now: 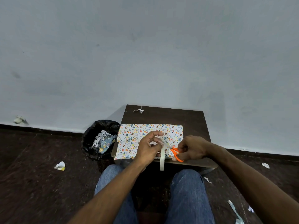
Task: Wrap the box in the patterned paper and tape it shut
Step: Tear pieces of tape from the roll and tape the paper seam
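White paper (142, 139) printed with small multicoloured eggs covers the box, lying flat on the dark desk (186, 120). Left hand (148, 148) pinches a tape strip, tape roll (162, 160) hanging below. Right hand (191, 149) grips orange scissors (177, 153).

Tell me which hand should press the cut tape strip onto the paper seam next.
Left, probably. The left hand already pinches the tape strip over the wrapped box, with the tape roll hanging below. The right hand is occupied gripping the orange scissors.
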Motion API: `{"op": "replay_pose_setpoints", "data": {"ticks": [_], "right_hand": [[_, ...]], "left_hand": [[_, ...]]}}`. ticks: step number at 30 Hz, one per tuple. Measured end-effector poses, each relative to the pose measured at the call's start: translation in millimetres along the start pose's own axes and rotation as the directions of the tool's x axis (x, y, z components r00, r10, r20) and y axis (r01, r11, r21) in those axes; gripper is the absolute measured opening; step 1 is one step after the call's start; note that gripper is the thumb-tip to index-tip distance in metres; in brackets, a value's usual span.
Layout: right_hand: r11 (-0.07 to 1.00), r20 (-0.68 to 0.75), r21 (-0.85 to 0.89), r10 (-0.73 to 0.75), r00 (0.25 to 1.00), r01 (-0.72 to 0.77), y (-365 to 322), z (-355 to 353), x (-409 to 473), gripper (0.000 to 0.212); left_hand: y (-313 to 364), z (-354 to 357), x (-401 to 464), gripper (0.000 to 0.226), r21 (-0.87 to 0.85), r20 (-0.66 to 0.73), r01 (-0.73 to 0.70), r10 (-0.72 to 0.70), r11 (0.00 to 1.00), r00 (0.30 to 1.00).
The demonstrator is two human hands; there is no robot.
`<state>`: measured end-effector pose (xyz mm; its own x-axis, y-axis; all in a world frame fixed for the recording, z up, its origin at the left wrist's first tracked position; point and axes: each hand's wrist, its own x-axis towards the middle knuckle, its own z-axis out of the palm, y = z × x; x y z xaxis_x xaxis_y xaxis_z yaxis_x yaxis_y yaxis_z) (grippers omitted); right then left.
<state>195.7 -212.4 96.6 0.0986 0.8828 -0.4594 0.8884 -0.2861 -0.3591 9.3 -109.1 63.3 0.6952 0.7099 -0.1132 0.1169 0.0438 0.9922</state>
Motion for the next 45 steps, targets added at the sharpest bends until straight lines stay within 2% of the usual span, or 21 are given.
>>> {"op": "replay_pose_setpoints", "data": {"ticks": [4, 7, 9, 11, 14, 16, 18, 24, 26, 28, 30, 33, 35, 38, 40, 43, 45], "right_hand": [[0.999, 0.005, -0.049, 0.013, 1.0, -0.013, 1, 6, 0, 0.051], [0.994, -0.072, -0.077, 0.067, 0.995, -0.073, 11, 14, -3, 0.05], [0.984, -0.15, -0.071, 0.154, 0.977, -0.166, 26, 23, -5, 0.046], [0.949, -0.233, -0.018, 0.302, 0.924, -0.315, 43, 34, -5, 0.047], [0.839, -0.3, 0.186, 0.544, 0.783, -0.512, 62, 49, -7, 0.051], [0.768, -0.282, 0.334, 0.634, 0.72, -0.546, 69, 57, -7, 0.046], [0.705, -0.22, 0.437, 0.685, 0.694, -0.558, 70, 62, -7, 0.037], [0.579, -0.058, 0.575, 0.734, 0.677, -0.579, 67, 73, 2, 0.017], [0.567, -0.053, 0.58, 0.743, 0.667, -0.585, 65, 72, 3, 0.012], [0.646, -0.149, 0.545, 0.702, 0.696, -0.535, 66, 70, 5, 0.012], [0.721, -0.235, 0.605, 0.567, 0.789, -0.338, 62, 67, 8, 0.017], [0.675, -0.283, 0.738, 0.298, 0.912, 0.008, 34, 54, 2, 0.019], [0.643, -0.284, 0.758, 0.177, 0.942, 0.108, 14, 47, 1, 0.018], [0.678, -0.362, 0.696, 0.051, 0.931, 0.234, -4, 48, 8, 0.025], [0.689, -0.432, 0.664, 0.037, 0.901, 0.29, -10, 53, 14, 0.029], [0.657, -0.487, 0.684, 0.087, 0.869, 0.318, -16, 60, 20, 0.025], [0.647, -0.511, 0.703, 0.171, 0.843, 0.295, -21, 65, 23, 0.023]], "left_hand": [[-3, 2, 2, 0.036, -0.006, -0.016, -0.002, 0.002, 1.0, 1.0], [-6, 0, 2, 0.038, -0.026, -0.032, -0.007, 0.006, 1.0, 0.999], [-8, -2, 3, 0.041, -0.047, -0.036, 0.007, -0.009, 0.999, 0.999], [-11, -3, 4, 0.043, -0.058, -0.038, 0.017, -0.019, 0.998, 0.999], [-13, -4, 5, 0.046, -0.062, -0.034, 0.029, -0.031, 0.998, 0.999], [-12, -4, 5, 0.048, -0.062, -0.022, 0.036, -0.037, 0.997, 0.999], [-13, -2, 5, 0.049, -0.064, -0.012, 0.047, -0.048, 0.997, 0.999], [-10, 1, 3, 0.058, -0.086, 0.021, 0.061, -0.059, 0.994, 0.998], [-8, 0, 2, 0.059, -0.093, 0.026, 0.066, -0.064, 0.993, 0.998], [-9, 0, 3, 0.061, -0.115, 0.035, 0.078, -0.075, 0.99, 0.997], [-8, 2, 4, 0.063, -0.137, 0.04, 0.087, -0.083, 0.987, 0.996], [-7, 6, 4, 0.064, -0.184, 0.03, 0.077, -0.073, 0.98, 0.997], [-5, 10, 3, 0.065, -0.211, 0.019, 0.059, -0.056, 0.976, 0.998], [-3, 13, 3, 0.064, -0.244, 0.007, 0.039, -0.038, 0.969, 0.999], [-3, 14, 3, 0.063, -0.271, -0.012, 0.029, -0.034, 0.962, 0.999], [-4, 13, 3, 0.069, -0.261, -0.06, -0.016, 0.001, 0.965, 0.998], [-3, 14, 2, 0.073, -0.202, -0.098, -0.062, 0.042, 0.977, 0.994]]}}
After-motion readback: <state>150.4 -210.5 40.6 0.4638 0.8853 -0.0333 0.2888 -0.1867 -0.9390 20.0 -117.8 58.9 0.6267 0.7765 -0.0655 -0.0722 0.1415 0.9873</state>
